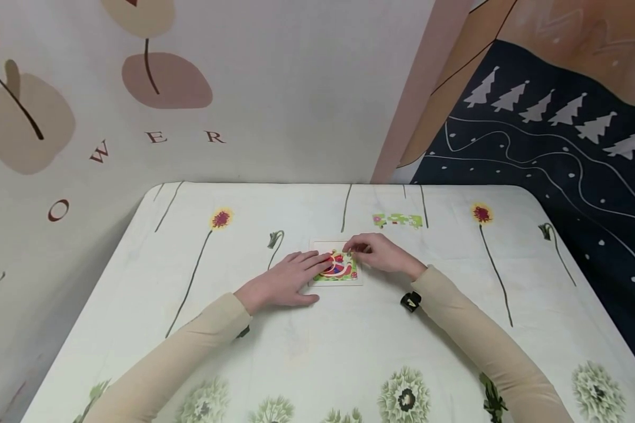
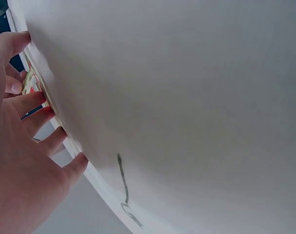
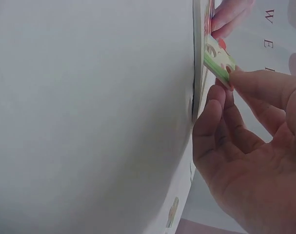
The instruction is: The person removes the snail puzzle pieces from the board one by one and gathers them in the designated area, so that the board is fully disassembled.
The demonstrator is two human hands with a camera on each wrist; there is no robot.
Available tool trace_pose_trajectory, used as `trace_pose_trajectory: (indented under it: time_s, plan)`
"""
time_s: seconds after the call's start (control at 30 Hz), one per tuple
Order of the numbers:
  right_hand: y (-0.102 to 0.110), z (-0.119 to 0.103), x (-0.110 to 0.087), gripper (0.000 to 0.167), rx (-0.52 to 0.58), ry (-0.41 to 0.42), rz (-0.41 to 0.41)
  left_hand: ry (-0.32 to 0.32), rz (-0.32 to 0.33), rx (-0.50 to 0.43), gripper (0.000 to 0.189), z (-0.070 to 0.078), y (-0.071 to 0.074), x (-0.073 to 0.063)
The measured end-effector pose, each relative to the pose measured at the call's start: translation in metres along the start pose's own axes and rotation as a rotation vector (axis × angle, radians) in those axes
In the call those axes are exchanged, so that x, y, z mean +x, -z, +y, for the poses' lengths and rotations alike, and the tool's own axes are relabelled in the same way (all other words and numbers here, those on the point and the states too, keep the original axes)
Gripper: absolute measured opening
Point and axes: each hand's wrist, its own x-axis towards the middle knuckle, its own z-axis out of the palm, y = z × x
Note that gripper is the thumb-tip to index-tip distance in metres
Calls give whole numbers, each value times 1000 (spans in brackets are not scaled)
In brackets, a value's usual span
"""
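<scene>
A small, colourful jigsaw puzzle [image 1: 344, 271] lies in a pale puzzle tray [image 1: 334, 284] at the middle of the table. My left hand [image 1: 288, 281] rests on its left part, fingers spread and extended, covering some of the picture. In the left wrist view, the fingertips of the left hand [image 2: 28, 141] touch the puzzle's edge. At the tray's upper right is my right hand [image 1: 378, 251]. Seen from the right wrist, the right hand [image 3: 250, 136] pinches a green and cream puzzle piece [image 3: 218, 59] between thumb and fingers, with the piece tilted against the puzzle.
Several loose green puzzle pieces [image 1: 414, 221] lie beyond the right hand, towards the table's far edge. A white cloth [image 1: 307, 352] printed with flowers covers the table. A pale curtain-like backdrop [image 1: 296, 117] hangs behind, and a dark tree-patterned cloth [image 1: 577, 170] is at the right.
</scene>
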Motion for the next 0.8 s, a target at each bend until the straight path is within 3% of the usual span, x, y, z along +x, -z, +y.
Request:
trace_pose_trajectory:
  time_s: [0.57, 0.8]
  plan:
    - [-2, 0, -1, 19, 13, 14, 45, 6, -2, 2, 77, -1, -1, 0]
    - [-2, -1, -1, 18, 10, 21, 52, -6, -10, 26, 66, 1, 0, 2]
